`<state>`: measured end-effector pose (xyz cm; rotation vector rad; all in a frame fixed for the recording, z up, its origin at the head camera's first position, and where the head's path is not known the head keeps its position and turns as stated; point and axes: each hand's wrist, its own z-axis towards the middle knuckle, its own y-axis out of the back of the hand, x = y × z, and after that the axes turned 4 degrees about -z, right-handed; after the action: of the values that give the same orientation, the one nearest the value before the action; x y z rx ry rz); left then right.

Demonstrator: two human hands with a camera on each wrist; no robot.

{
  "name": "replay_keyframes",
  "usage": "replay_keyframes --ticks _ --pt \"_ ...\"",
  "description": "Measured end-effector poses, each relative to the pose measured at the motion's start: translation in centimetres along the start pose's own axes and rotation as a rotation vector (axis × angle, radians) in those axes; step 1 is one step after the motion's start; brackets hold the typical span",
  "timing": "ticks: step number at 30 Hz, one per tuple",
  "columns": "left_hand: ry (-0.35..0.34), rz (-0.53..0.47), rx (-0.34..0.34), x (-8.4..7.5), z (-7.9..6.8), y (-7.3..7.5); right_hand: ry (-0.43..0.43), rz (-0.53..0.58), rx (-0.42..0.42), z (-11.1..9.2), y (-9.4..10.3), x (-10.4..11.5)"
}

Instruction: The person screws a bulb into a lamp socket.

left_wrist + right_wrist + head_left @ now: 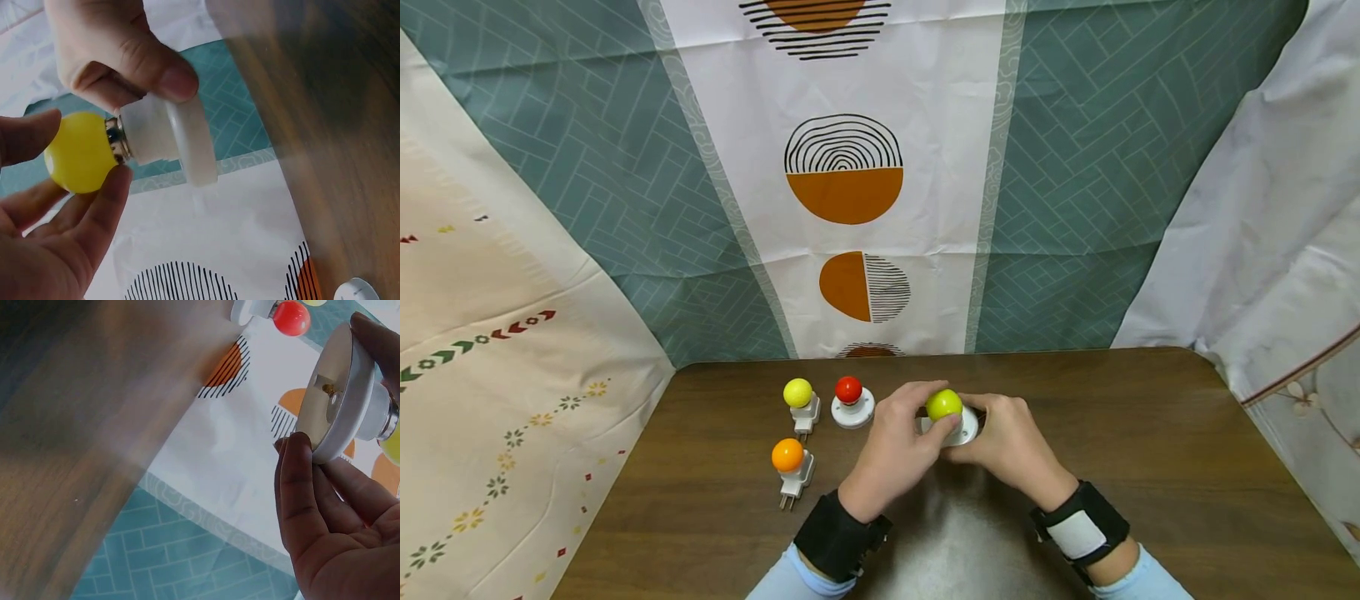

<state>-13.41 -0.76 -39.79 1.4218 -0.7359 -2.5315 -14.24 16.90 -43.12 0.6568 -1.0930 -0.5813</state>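
Note:
My left hand (891,446) pinches a yellow-green round light bulb (943,403) between its thumb and fingers. The bulb's metal screw base shows partly outside the white round lamp holder (190,137) in the left wrist view. My right hand (1015,442) grips that lamp holder by the rim of its disc, thumb on one side and fingers on the other. Both things are held up off the table, bulb and holder joined in line. Seen from the right wrist, the holder's hollow underside faces the camera, with a small brass-coloured contact inside.
To the left on the brown wooden table (1150,467) stands a red bulb (848,390) in a round white holder (853,413). Beside it are a yellow bulb (797,392) and an orange bulb (787,455), each in a white plug-in socket. A patterned curtain (1060,208) hangs behind.

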Motion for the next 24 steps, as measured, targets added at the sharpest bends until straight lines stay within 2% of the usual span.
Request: replay_keyframes --ticks 8,11,24 --pt "-0.041 0.045 -0.147 0.04 0.01 -0.32 -0.008 -0.027 -0.021 0.1 0.06 0.34" --pt "-0.051 0.05 -0.175 0.12 0.06 -0.33 -0.011 -0.016 -0.016 0.05 0.06 0.37" --pt "-0.022 0.044 -0.083 0.07 -0.05 -0.25 0.0 -0.009 0.005 0.09 0.08 0.45"
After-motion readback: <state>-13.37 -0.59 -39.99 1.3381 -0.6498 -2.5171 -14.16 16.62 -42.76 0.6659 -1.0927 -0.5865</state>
